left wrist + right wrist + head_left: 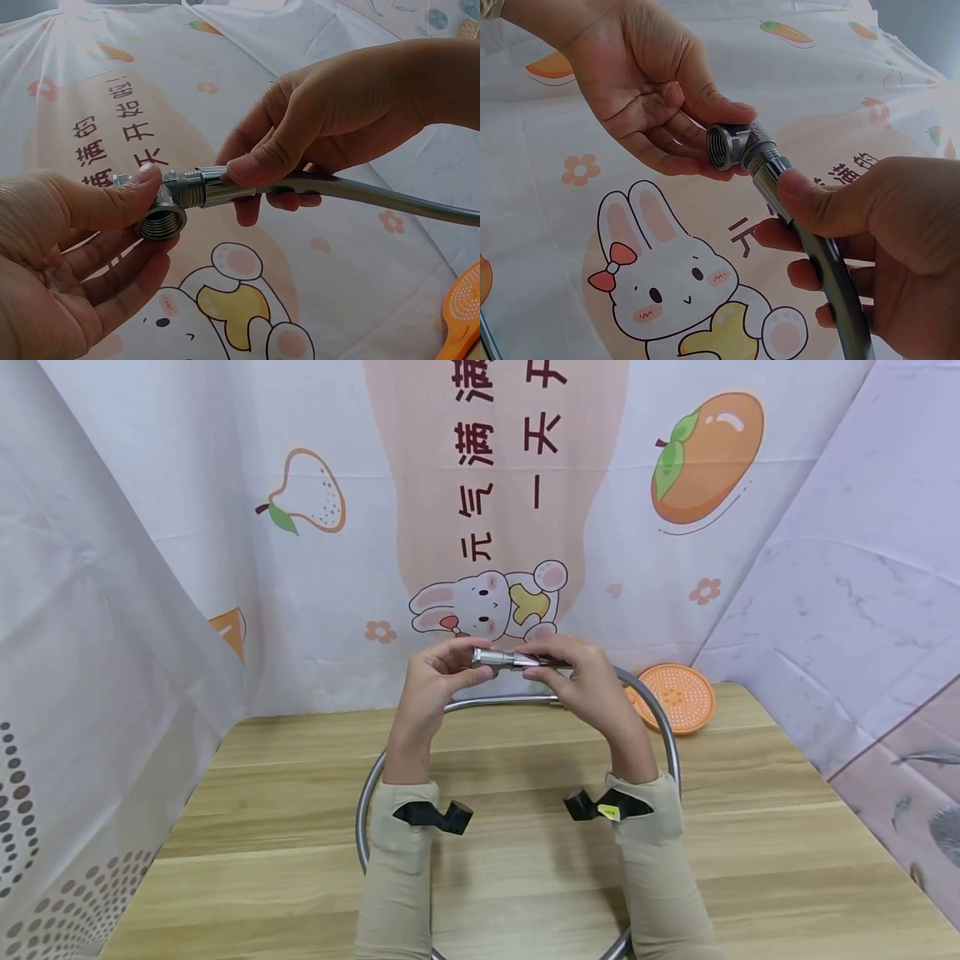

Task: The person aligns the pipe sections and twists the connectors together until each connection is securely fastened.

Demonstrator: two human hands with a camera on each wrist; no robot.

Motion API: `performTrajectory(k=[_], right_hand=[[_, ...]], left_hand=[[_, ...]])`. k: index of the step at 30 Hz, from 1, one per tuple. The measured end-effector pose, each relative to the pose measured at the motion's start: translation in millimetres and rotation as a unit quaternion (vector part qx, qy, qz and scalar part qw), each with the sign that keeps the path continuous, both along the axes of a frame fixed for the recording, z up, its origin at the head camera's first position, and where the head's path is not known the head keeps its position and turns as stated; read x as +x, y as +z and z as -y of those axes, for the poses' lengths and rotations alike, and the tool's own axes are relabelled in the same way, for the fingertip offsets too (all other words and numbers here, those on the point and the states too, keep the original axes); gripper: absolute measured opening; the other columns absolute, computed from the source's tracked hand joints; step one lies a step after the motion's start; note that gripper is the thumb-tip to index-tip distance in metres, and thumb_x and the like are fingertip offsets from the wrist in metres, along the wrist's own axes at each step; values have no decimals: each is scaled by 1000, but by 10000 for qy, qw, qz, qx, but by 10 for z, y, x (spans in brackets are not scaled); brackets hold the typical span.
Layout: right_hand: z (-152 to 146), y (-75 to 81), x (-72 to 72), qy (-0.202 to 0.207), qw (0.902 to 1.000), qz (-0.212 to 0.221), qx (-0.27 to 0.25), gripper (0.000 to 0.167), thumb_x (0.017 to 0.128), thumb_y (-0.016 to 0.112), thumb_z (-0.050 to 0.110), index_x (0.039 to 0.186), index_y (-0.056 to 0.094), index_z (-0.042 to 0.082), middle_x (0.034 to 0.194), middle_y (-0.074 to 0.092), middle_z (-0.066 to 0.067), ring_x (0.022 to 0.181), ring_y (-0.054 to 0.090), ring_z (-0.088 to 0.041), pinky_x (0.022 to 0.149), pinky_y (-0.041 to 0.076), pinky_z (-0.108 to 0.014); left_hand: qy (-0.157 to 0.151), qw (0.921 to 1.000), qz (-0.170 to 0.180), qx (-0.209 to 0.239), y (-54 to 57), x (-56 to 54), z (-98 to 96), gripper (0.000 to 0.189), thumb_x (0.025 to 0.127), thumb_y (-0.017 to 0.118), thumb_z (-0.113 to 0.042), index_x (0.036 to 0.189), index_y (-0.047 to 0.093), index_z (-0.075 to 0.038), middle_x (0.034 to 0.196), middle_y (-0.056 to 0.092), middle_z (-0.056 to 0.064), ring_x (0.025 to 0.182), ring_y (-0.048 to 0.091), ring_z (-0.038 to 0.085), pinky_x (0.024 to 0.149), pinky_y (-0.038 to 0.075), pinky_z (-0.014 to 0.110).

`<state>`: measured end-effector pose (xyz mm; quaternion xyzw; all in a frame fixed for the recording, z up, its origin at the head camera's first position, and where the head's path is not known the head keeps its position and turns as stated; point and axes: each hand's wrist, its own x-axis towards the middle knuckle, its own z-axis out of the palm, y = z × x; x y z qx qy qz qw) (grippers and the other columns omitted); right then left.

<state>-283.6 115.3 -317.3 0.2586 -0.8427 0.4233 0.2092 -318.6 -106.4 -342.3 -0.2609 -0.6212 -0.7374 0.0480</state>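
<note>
A metal threaded tee fitting (193, 189) is pinched between the thumb and fingers of my left hand (429, 685). One round threaded mouth (718, 147) of it faces outward, showing its inner threads. My right hand (591, 687) grips the shiny end nut (216, 187) of a grey flexible shower hose (831, 281). That nut sits over the fitting's outer thread, in line with it, with several thread turns still showing. Both hands hold the parts up above the far side of the table, in front of the printed cloth.
The hose loops in a wide ring across the wooden table (517, 877), around and under both forearms. At the back right, an orange shower head (677, 697) with a perforated round face leans near the cloth backdrop (322, 610). Cloth walls stand on both sides.
</note>
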Motion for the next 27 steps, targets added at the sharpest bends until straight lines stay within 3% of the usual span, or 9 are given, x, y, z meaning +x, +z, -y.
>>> performTrajectory(k=[5, 11, 13, 19, 27], right_hand=[[3, 1, 2, 11, 10000, -57, -8, 27, 88, 77, 4, 115, 76, 5, 108, 73, -12, 91, 64, -20, 82, 55, -30], [27, -9, -6, 81, 9998, -59, -179, 28, 88, 77, 2, 115, 74, 2, 111, 73, -14, 94, 67, -23, 87, 58, -42], [36, -15, -8, 101, 9996, -50, -252, 27, 88, 77, 2, 114, 73, 1, 111, 72, -14, 93, 68, -24, 88, 59, -44], [46, -4, -8, 170, 9991, -156, -360, 26, 86, 78, 0, 111, 71, 2, 111, 71, -13, 92, 68, -24, 89, 59, -44], [36, 7, 14, 130, 9990, -164, -391, 30, 82, 82, -2, 110, 73, 3, 110, 72, -13, 93, 68, -24, 88, 60, -44]], left_hand=[[16, 10000, 32, 2, -2, -1, 1, 28, 85, 75, 11, 110, 74, 0, 88, 73, -4, 79, 65, 13, 75, 55, 23], [44, 10000, 11, 22, 10, 2, 8, 38, 85, 74, 11, 101, 78, -24, 88, 74, -5, 78, 66, 12, 76, 56, 23], [52, 10000, 4, 26, 15, 5, 14, 39, 85, 74, 11, 100, 78, -25, 88, 74, -6, 79, 66, 12, 76, 56, 23], [80, 10000, 31, 44, 33, 1, 27, 34, 85, 75, 10, 104, 78, -18, 88, 73, -6, 80, 66, 12, 77, 56, 23], [45, 9999, 101, -13, 31, 12, 14, 32, 85, 74, 10, 116, 67, 11, 88, 72, -5, 81, 65, 13, 77, 56, 23]])
